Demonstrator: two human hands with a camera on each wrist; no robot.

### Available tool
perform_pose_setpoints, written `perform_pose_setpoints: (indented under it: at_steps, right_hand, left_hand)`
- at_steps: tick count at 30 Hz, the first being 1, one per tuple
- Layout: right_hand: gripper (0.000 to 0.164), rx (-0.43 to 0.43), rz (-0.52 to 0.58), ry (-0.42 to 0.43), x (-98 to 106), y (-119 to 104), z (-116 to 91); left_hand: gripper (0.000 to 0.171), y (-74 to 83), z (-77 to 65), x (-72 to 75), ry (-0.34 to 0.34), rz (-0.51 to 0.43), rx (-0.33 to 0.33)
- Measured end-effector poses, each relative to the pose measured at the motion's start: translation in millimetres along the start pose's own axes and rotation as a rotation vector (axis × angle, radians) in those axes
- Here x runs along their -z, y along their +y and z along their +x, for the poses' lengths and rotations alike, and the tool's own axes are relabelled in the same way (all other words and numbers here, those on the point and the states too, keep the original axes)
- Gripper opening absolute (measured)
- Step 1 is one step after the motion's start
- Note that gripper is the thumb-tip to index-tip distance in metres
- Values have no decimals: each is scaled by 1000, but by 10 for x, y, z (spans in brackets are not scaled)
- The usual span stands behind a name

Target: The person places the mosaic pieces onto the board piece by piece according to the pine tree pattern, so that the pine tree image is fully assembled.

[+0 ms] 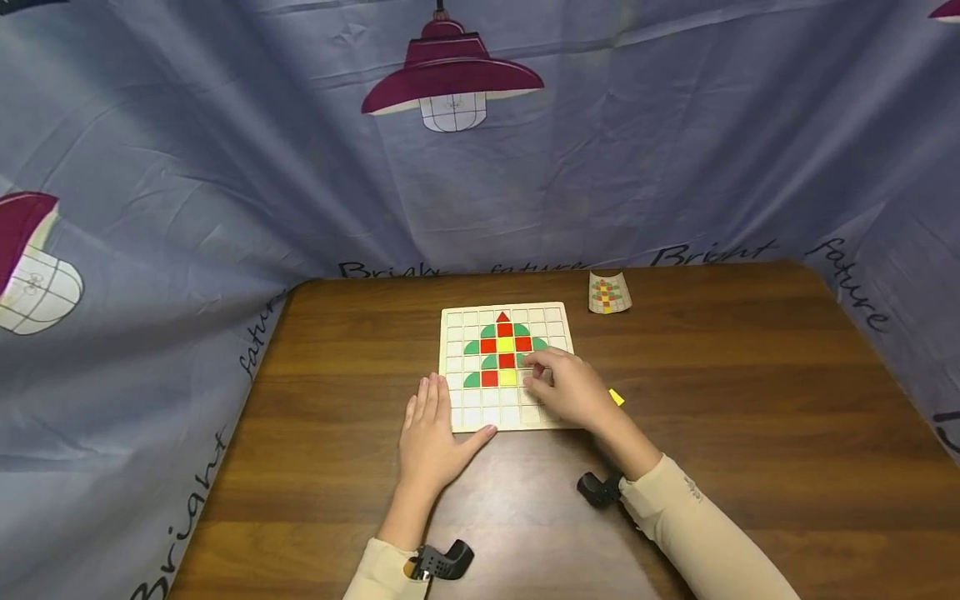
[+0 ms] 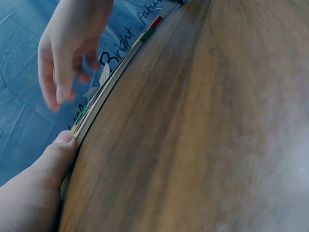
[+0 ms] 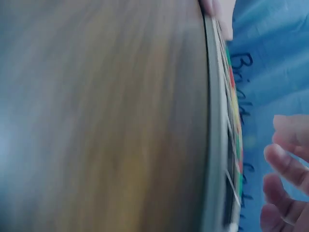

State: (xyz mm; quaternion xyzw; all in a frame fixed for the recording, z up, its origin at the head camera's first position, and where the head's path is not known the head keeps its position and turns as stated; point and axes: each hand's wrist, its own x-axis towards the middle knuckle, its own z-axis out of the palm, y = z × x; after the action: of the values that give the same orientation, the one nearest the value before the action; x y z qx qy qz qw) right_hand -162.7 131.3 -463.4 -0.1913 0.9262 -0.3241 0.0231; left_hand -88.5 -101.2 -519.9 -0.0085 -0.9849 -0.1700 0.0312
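A pale gridded board point(image 1: 467, 414) lies on the table, with red, yellow and green pieces set in a tree shape. At its top sits a red triangle point(image 1: 502, 317); a yellow square point(image 1: 507, 377) is at the lower middle. My left hand point(image 1: 431, 442) rests at the board's lower left corner, fingers along the left edge and thumb point(image 2: 60, 145) against the near edge. Over the board's right side hovers my right hand point(image 1: 566, 385), its thumb and forefinger apart beside a green piece point(image 1: 521, 360). Its spread fingers point(image 3: 285, 162) show nothing between them.
A small curved card point(image 1: 610, 293) printed with a similar tree pattern stands near the table's back edge. One loose yellow piece point(image 1: 617, 397) lies right of the board, beside my right wrist. A blue-grey curtain point(image 1: 600, 167) hangs behind the brown wooden table point(image 1: 750, 400).
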Motion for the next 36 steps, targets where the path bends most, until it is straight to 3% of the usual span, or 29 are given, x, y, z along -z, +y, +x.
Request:
perform_pose_setpoints:
  at_steps: [9, 15, 20, 27, 36]
  right_hand:
    - [24, -64, -92, 59, 436, 295, -396]
    - [22, -140, -156, 63, 609, 522, -677]
    - [25, -185, -176, 5, 618, 617, -826]
    - [45, -212, -170, -55, 551, 683, -920]
    - [21, -180, -164, -31, 503, 704, -930]
  left_hand:
    - [118, 1, 0, -18, -4, -1, 2]
    - [117, -4, 10, -26, -5, 5, -2]
    - [117, -20, 1, -10, 0, -1, 3]
    - [116, -14, -10, 6, 16, -13, -3]
    - [118, -22, -4, -8, -2, -11, 7]
